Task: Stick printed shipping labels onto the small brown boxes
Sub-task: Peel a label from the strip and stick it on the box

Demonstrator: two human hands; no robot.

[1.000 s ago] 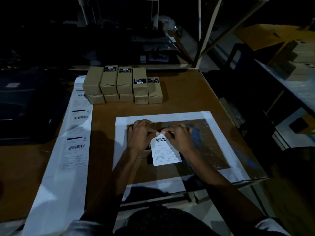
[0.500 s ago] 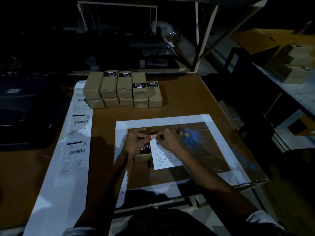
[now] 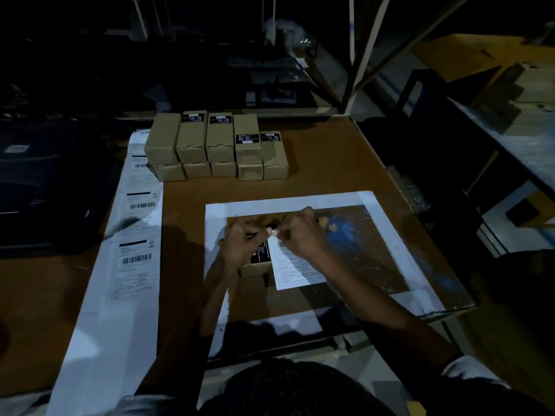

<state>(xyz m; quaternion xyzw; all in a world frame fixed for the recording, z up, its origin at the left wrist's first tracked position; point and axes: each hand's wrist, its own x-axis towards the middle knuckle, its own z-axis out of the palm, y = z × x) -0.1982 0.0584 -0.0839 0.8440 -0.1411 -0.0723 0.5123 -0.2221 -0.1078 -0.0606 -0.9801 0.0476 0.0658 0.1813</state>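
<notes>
A small brown box (image 3: 254, 268) with a black sticker on top lies on the white-bordered mat (image 3: 387, 232) in front of me. A white printed shipping label (image 3: 292, 271) hangs over the box's right side, its lower part lying on the mat. My left hand (image 3: 241, 246) and my right hand (image 3: 301, 235) meet above the box and both pinch the label's top edge between fingertips. Several more small brown boxes (image 3: 217, 145) stand stacked in a row at the back of the table.
A long white strip of printed labels (image 3: 135, 253) runs down the table's left side. A dark machine (image 3: 45, 187) sits at the far left. The table's right edge (image 3: 399, 187) drops to a dark gap, with shelving beyond.
The label has shifted from lying across the box to its right side, and the black sticker now shows. Both hands stayed at the label's top edge, pinching closer together.
</notes>
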